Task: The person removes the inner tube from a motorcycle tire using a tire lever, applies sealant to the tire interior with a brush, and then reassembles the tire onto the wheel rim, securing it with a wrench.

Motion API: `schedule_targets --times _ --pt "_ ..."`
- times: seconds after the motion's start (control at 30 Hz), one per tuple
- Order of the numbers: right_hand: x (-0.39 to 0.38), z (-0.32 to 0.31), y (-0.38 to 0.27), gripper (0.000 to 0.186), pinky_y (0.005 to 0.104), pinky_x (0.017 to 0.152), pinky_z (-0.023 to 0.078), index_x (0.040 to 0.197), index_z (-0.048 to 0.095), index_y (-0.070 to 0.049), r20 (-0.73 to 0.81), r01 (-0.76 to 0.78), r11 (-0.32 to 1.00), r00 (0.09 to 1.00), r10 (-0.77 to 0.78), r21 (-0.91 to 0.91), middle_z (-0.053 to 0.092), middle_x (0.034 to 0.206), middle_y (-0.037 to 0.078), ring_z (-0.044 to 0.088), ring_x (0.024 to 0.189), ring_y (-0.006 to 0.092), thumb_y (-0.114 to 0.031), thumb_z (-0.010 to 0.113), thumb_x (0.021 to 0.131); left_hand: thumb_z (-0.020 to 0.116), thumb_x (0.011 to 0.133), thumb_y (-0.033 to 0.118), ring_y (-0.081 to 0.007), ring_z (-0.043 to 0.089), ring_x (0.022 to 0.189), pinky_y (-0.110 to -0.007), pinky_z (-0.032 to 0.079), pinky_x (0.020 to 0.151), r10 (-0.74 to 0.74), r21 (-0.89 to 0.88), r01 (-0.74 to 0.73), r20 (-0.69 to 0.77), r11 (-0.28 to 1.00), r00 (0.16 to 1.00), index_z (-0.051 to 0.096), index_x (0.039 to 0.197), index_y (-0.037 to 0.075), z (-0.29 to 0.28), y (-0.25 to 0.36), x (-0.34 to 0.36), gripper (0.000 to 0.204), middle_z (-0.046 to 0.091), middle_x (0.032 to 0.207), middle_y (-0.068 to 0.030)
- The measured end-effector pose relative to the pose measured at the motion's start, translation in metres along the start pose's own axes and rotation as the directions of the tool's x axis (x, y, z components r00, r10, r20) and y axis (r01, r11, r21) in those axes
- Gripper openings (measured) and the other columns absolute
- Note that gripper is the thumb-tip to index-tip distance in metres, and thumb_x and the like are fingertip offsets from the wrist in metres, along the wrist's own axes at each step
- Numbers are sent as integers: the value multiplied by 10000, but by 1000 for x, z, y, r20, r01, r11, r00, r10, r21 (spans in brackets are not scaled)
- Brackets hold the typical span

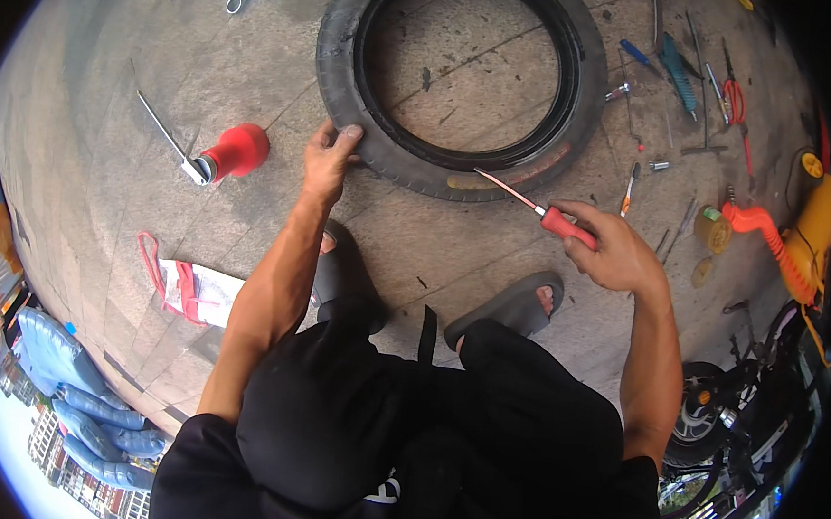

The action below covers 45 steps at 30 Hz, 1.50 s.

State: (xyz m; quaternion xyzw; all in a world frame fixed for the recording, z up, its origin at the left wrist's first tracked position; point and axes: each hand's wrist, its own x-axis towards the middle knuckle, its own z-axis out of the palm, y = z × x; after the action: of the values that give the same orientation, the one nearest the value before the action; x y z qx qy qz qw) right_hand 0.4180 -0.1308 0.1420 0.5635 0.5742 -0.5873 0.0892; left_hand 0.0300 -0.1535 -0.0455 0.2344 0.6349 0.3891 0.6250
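Observation:
A black tire [340,60] lies flat on the paved ground in front of me. My left hand [326,166] grips its near left edge, thumb on top of the sidewall; the fingers are partly hidden. In my right hand [618,248] is a screwdriver [567,228] with a red handle, held between thumb and fingers. Its long shaft points left, and the tip is at the tire's near inner rim; whether it touches the rubber I cannot tell.
Left of the tire are a red oil can [241,149] with a long spout and a white-and-red bag [206,292]. A wrench [241,0] lies beyond. To the right are red-handled pliers [733,100], other tools, an orange coiled hose [765,222] and a motorbike [700,424].

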Motion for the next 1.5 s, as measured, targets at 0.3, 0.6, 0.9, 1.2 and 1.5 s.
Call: schedule_targets --times 0.3,0.6,0.9,1.2,1.5 --pt "55 -24 -8 421 388 850 511 1286 616 -42 273 99 992 959 -76 -75 702 1062 211 680 953 298 -184 589 890 750 858 389 -128 633 885 -261 488 688 13 87 -10 -36 996 999 627 1215 40 2 2 1 514 690 1039 -29" --pt "103 -43 -33 457 296 519 483 1379 579 -127 477 73 995 878 -34 -63 606 667 36 566 535 108 -184 517 929 756 862 301 -135 644 827 -261 506 690 30 65 -26 -56 998 998 630 1186 1 10 10 0 459 700 998 -57" --pt "125 -50 -20 455 288 505 520 1385 569 -130 590 5 997 807 40 -75 630 710 40 628 560 127 -236 474 953 764 858 261 -147 649 851 -278 527 740 25 30 -23 -57 999 998 628 1162 -30 10 10 -2 442 696 1000 -76" --pt "126 -43 -23 443 285 488 509 1396 561 -153 580 47 998 812 -60 39 584 673 26 600 537 123 -240 480 969 765 864 247 -144 647 861 -280 524 782 47 6 -46 -60 999 997 630 1154 -27 15 13 -3 421 697 1007 -75" --pt "126 2 -48 431 276 517 513 1402 547 -123 393 71 987 911 -122 142 567 667 18 589 544 113 -241 485 992 737 886 318 -143 647 878 -285 528 755 46 18 -45 -48 999 998 628 1176 -15 15 11 -6 455 694 1029 -70"
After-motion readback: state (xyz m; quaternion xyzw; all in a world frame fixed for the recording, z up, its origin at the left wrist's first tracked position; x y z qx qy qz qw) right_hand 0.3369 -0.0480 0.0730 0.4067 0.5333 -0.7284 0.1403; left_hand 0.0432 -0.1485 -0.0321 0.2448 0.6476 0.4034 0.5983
